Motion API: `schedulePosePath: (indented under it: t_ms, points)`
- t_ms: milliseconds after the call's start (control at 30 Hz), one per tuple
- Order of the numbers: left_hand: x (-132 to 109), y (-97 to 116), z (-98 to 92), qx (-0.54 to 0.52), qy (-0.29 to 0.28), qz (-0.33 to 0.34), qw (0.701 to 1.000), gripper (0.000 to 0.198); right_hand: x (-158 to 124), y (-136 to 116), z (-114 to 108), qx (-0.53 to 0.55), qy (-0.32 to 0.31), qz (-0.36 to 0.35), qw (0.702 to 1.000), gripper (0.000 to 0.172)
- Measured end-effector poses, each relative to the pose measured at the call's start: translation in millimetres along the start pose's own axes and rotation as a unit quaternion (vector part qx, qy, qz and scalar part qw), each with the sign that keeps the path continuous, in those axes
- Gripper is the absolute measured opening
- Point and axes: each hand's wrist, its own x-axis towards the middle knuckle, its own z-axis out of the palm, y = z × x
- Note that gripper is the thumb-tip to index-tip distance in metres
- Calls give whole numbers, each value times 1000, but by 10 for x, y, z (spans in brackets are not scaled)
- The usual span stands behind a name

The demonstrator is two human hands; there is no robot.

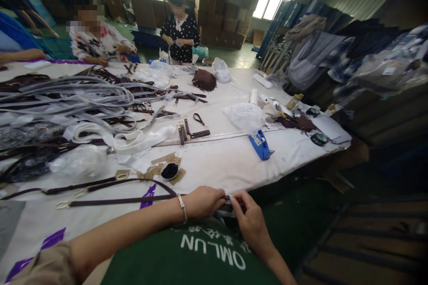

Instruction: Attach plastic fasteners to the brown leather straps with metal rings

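Observation:
At the near table edge, my left hand is closed on a dark brown strap. The strap runs left across the table to a metal ring at its end. My right hand pinches the same dark piece where it emerges from the left fingers. A greyish strip shows just below that pinch; its kind is unclear. Near my left forearm lies a second strap with a metal buckle. Beyond the hands, a small black round container sits on brown card pieces.
A blue tape dispenser stands right of centre. Short brown straps with clasps lie mid-table. Plastic-wrapped straps heap up at left. Brown fringed material lies farther back. Two people work across the table.

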Motion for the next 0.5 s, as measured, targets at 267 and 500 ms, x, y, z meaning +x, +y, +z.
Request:
schedulePosePath:
  t_ms: [267,500]
  points:
    - [8,33,-53,79,4,39,996,30,-8,36,-228,-100,34,-25,994,26]
    - [-42,66,-62,90,-4,49,995,30,-26,-21,-210,-115,4,-53,992,22]
